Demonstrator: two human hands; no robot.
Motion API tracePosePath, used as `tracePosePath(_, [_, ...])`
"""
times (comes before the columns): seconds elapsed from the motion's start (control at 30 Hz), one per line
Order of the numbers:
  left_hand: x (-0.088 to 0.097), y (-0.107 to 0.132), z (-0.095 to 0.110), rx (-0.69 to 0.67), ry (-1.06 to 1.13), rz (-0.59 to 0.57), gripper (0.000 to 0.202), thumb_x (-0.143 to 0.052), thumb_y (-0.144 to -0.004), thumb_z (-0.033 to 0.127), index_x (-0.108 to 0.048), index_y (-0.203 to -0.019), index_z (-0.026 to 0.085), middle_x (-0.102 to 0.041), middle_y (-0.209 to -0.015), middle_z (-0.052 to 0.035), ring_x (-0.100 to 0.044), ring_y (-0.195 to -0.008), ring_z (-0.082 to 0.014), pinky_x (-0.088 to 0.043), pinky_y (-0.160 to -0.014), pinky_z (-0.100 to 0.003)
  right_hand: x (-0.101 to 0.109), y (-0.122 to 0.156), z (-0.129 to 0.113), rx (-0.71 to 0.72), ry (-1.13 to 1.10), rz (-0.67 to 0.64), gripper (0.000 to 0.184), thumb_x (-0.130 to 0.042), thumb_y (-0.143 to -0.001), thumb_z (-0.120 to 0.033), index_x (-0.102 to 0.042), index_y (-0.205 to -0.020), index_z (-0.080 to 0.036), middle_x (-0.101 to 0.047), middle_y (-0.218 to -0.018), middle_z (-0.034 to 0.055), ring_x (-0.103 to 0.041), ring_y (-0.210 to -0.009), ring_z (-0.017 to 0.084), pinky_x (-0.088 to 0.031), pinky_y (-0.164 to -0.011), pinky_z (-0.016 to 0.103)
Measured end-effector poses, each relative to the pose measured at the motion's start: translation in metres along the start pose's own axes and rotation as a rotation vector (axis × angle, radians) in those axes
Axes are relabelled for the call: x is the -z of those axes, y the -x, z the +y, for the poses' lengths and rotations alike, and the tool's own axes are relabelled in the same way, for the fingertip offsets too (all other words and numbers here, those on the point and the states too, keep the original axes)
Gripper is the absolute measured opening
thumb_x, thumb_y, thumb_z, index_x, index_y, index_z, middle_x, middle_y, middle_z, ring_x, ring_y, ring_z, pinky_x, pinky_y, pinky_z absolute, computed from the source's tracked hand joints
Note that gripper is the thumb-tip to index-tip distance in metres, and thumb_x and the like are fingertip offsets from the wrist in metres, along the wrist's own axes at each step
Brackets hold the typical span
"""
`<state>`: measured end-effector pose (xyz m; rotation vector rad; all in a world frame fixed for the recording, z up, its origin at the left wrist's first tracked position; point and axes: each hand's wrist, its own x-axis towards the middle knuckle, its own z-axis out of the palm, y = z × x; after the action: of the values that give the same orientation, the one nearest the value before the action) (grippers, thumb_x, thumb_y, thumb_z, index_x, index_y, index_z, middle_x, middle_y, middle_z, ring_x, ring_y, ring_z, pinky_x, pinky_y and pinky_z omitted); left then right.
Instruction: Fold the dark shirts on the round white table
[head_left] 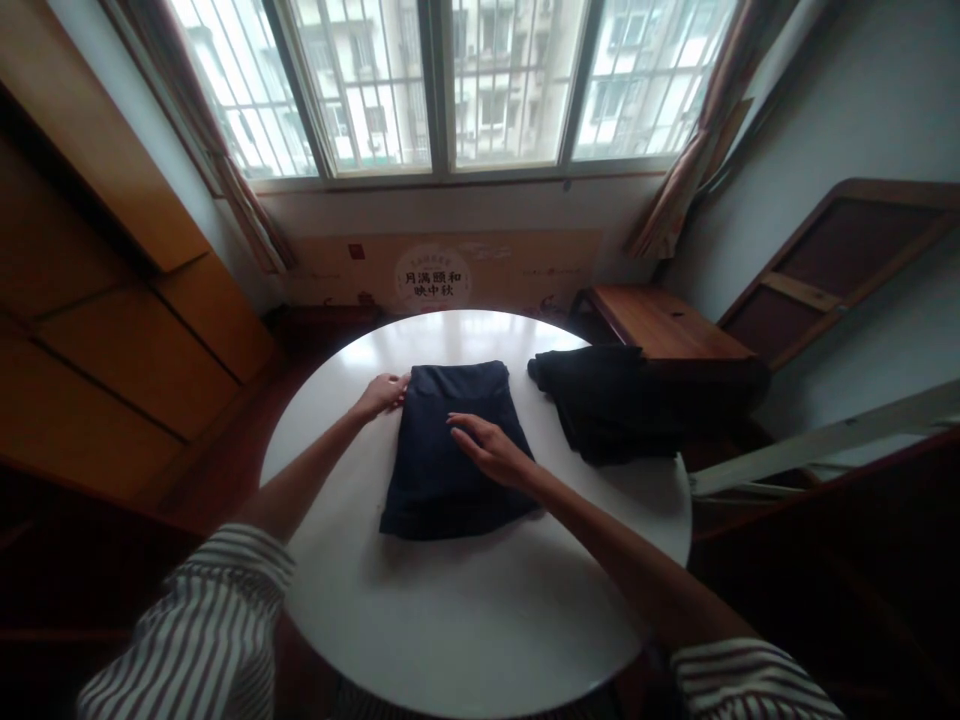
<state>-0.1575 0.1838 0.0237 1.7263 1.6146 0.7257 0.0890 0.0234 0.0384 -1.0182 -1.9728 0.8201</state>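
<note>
A folded dark navy garment (pixel 450 490) lies on the white round table (pixel 480 620), its narrower end away from me. My left hand (pixel 384 393) is at the garment's far left edge, thumb and fingers closed together on the fabric there; the fingertips are partly hidden. Over the middle of the garment, my right hand (pixel 489 448) has its fingers stretched out to the left and thumb apart, holding nothing. I cannot tell whether it touches the cloth. To the right, a pile of black folded clothing (pixel 607 400) rests at the table's edge.
A wooden bench-like table (pixel 667 320) stands behind the black clothing. Orange-brown cabinets (pixel 112 370) line the left side. Beyond the round table are a printed panel (pixel 510 270) and a barred window (pixel 502 80). A pale bar (pixel 825 435) runs off to the right.
</note>
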Motion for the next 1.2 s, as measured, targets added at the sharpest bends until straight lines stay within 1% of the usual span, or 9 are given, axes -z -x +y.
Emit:
tracePosePath(0.1, [0.016, 0.036, 0.003, 0.122, 0.074, -0.275, 0.060, -0.062, -0.078, 0.070, -0.070, -0.082, 0.011, -0.073, -0.075, -0.0130, -0.068, -0.061, -0.0205, -0.054, -0.059, -0.030, 0.010, -0.006, 0.029, -0.140, -0.088, 0.124, 0.045, -0.041, -0.098, -0.052, -0.065, -0.121, -0.023, -0.068, -0.123, 0.0073, -0.060, -0.118, 0.025, -0.042, -0.108, 0.044])
tracePosePath(0.23, [0.022, 0.068, 0.018, 0.152, 0.305, -0.619, 0.058, -0.081, -0.067, 0.055, -0.069, -0.110, 0.019, -0.074, -0.082, -0.0063, -0.069, -0.070, -0.0185, -0.055, -0.065, -0.028, 0.012, -0.007, 0.046, -0.249, -0.290, 0.173, 0.049, -0.036, -0.099, -0.054, -0.063, -0.129, -0.026, -0.068, -0.122, 0.0059, -0.058, -0.120, 0.024, -0.046, -0.106, 0.043])
tracePosePath(0.43, [-0.005, 0.086, 0.032, -0.040, 0.509, -0.383, 0.064, -0.075, -0.076, 0.047, -0.060, -0.131, 0.021, -0.073, -0.085, -0.0072, -0.070, -0.078, -0.0204, -0.054, -0.069, -0.029, 0.012, -0.006, 0.044, -0.303, -0.459, 0.173, 0.050, -0.035, -0.099, -0.054, -0.060, -0.133, -0.027, -0.064, -0.129, 0.0082, -0.056, -0.126, 0.023, -0.045, -0.107, 0.041])
tracePosePath(0.6, [-0.013, 0.096, 0.020, -0.010, 0.265, -0.209, 0.072, -0.079, -0.071, 0.048, -0.057, -0.133, 0.018, -0.071, -0.096, -0.0089, -0.069, -0.082, -0.0218, -0.053, -0.066, -0.028, 0.010, -0.005, 0.049, -0.249, -0.328, 0.173, 0.051, -0.036, -0.099, -0.055, -0.060, -0.133, -0.025, -0.064, -0.131, 0.0085, -0.058, -0.123, 0.023, -0.047, -0.105, 0.042])
tracePosePath(0.73, [-0.001, 0.108, 0.004, 0.045, 0.109, -0.264, 0.070, -0.070, -0.079, 0.045, -0.048, -0.140, 0.020, -0.072, -0.084, -0.0066, -0.068, -0.070, -0.0216, -0.053, -0.058, -0.029, 0.010, -0.003, 0.050, -0.184, -0.169, 0.163, 0.043, -0.046, -0.096, -0.047, -0.064, -0.127, -0.023, -0.066, -0.128, 0.0084, -0.060, -0.120, 0.024, -0.046, -0.106, 0.042])
tracePosePath(0.83, [0.011, 0.120, -0.009, -0.186, -0.137, -0.171, 0.059, -0.054, -0.090, 0.033, -0.041, -0.148, 0.024, -0.072, -0.089, -0.0079, -0.068, -0.072, -0.0224, -0.056, -0.068, -0.035, 0.013, 0.001, 0.043, -0.078, -0.033, 0.103, 0.040, -0.050, -0.095, -0.044, -0.066, -0.123, -0.020, -0.067, -0.126, 0.0115, -0.062, -0.117, 0.025, -0.046, -0.105, 0.043])
tracePosePath(0.93, [0.023, 0.128, -0.020, -0.589, -0.453, -0.041, 0.064, -0.050, -0.086, 0.013, -0.047, -0.146, 0.033, -0.062, -0.132, -0.0118, -0.060, -0.117, -0.0274, -0.046, -0.102, -0.044, 0.017, 0.006, 0.030, 0.029, 0.175, -0.062, 0.043, -0.055, -0.094, -0.046, -0.064, -0.127, -0.020, -0.060, -0.137, 0.0138, -0.056, -0.127, 0.029, -0.036, -0.112, 0.054])
tracePosePath(1.07, [0.037, 0.130, -0.025, -0.890, -0.672, -0.318, 0.078, -0.045, -0.081, -0.002, -0.047, -0.143, 0.047, -0.047, -0.151, 0.0005, -0.035, -0.144, -0.0227, -0.021, -0.120, -0.049, 0.024, 0.023, 0.018, 0.002, 0.474, -0.277, 0.066, -0.059, -0.089, -0.061, -0.050, -0.145, -0.028, -0.041, -0.155, 0.0113, -0.029, -0.144, 0.041, -0.012, -0.112, 0.074])
tracePosePath(1.2, [0.040, 0.132, -0.030, -0.787, -0.556, -0.399, 0.070, -0.047, -0.079, 0.003, -0.058, -0.136, 0.042, -0.059, -0.139, -0.0026, -0.050, -0.134, -0.0226, -0.024, -0.119, -0.050, 0.035, 0.048, 0.027, -0.005, 0.469, -0.289, 0.056, -0.048, -0.095, -0.060, -0.050, -0.144, -0.032, -0.038, -0.157, 0.0077, -0.025, -0.147, 0.036, -0.016, -0.115, 0.068])
